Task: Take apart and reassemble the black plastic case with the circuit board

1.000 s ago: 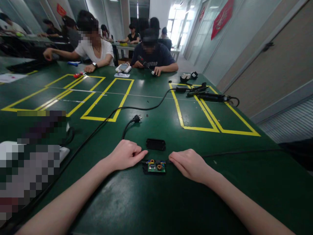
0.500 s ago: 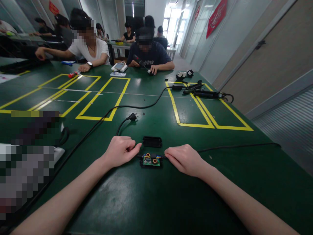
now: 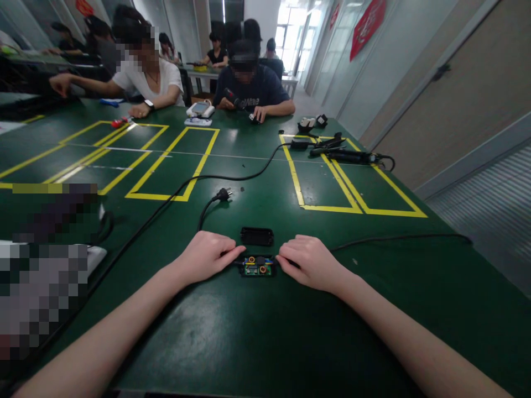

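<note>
A small green circuit board [image 3: 254, 268] with two copper-wound coils lies in an open black plastic case half [image 3: 258, 275] on the table before me. My left hand [image 3: 208, 254] is closed on the black cable at the case's left end, thumb pointing along it. At the right end, my right hand [image 3: 307, 260] pinches the other black cable [image 3: 390, 238], which runs off to the right. Fingers hide both gripped stretches. The matching black case half [image 3: 257, 236] lies just beyond, hollow side up. A plug [image 3: 224, 194] on a black cord rests past my left hand.
A long black cable [image 3: 224, 180] crosses the green table [image 3: 199, 331] to a small black box [image 3: 301, 144]. Black tools [image 3: 348, 156] lie at the far right, among yellow tape outlines. Two people sit across the table. Blurred items stand at the left.
The circuit board now sits lower and more level in the case half. Both hands have shifted slightly, the left thumb closer to the case. The whole view has moved a little.
</note>
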`<state>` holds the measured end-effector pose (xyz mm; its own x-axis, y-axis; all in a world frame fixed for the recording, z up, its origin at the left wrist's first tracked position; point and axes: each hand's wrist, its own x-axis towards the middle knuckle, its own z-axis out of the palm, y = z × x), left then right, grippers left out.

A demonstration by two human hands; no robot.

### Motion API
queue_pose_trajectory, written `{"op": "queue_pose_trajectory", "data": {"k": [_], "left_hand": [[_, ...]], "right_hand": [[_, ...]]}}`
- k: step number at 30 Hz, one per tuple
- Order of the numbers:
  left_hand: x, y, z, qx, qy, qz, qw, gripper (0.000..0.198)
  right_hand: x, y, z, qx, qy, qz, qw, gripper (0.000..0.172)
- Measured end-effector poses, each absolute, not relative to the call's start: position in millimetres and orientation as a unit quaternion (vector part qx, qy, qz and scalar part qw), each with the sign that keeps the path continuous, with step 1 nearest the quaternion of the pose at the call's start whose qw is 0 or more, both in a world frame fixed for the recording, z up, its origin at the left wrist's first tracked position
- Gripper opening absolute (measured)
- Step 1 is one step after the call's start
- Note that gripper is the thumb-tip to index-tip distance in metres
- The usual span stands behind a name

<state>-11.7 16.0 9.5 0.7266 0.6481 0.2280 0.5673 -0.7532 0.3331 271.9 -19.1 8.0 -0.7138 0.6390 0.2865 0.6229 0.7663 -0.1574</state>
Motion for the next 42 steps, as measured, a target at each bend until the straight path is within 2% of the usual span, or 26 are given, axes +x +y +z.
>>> {"op": "queue_pose_trajectory", "data": {"k": [5, 11, 13, 18, 23, 24, 27, 29, 31, 37, 42], "left_hand": [[-10, 15, 9, 0.925, 0.322, 0.168, 0.111, 0.056], [-4, 9, 12, 0.927, 0.335, 0.135, 0.101, 0.047], [-4, 9, 13, 0.926, 0.34, 0.133, 0.099, 0.047], [-4, 9, 13, 0.922, 0.35, 0.137, 0.098, 0.042], [-7, 10, 16, 0.905, 0.368, 0.159, 0.142, 0.029], [-8, 10, 17, 0.904, 0.364, 0.161, 0.158, 0.034], [-10, 10, 17, 0.913, 0.332, 0.162, 0.176, 0.082], [-11, 10, 15, 0.92, 0.32, 0.161, 0.16, 0.093], [-10, 9, 13, 0.922, 0.321, 0.163, 0.145, 0.084], [-8, 8, 12, 0.918, 0.314, 0.183, 0.16, 0.04], [-6, 6, 12, 0.91, 0.316, 0.197, 0.184, 0.037]], "right_hand": [[270, -17, 8, -0.332, -0.921, 0.024, 0.202, 0.029], [268, -17, 7, -0.349, -0.905, 0.066, 0.234, 0.008], [267, -16, 6, -0.358, -0.901, 0.063, 0.235, 0.006], [267, -16, 7, -0.375, -0.89, 0.043, 0.257, 0.025], [269, -16, 7, -0.39, -0.884, 0.033, 0.255, 0.056], [269, -16, 6, -0.391, -0.885, 0.033, 0.25, 0.061], [270, -15, 2, -0.394, -0.887, 0.033, 0.238, 0.065], [271, -15, -1, -0.398, -0.888, 0.028, 0.23, 0.062], [271, -15, -4, -0.398, -0.889, 0.024, 0.223, 0.056], [267, -19, -2, -0.383, -0.897, 0.008, 0.221, 0.038], [263, -22, 1, -0.385, -0.897, -0.011, 0.216, 0.035]]}}
